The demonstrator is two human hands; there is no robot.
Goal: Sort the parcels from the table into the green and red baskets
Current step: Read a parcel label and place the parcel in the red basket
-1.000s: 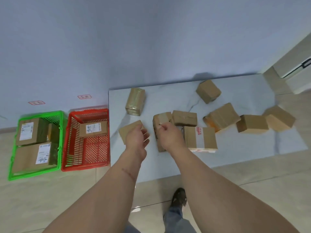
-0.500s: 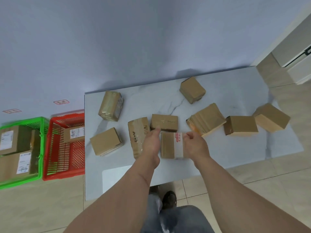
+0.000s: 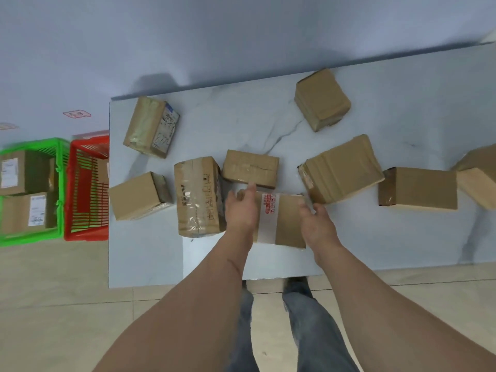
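Head view: green basket [image 3: 60, 189] holds two labelled parcels [image 3: 22, 194].

Tiled floor [image 3: 53, 304], blue wall [image 3: 214, 36] w/ two red-outlined stickers [image 3: 76, 114].

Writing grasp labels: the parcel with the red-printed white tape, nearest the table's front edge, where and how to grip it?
Take the parcel with red-printed white tape by its two short side faces, one hand per side, coming from the front edge. It lies flat, and the left hand and right hand already flank it. The tall parcel crowds its left side and the small parcel its far edge, so lifting straight up looks safest.
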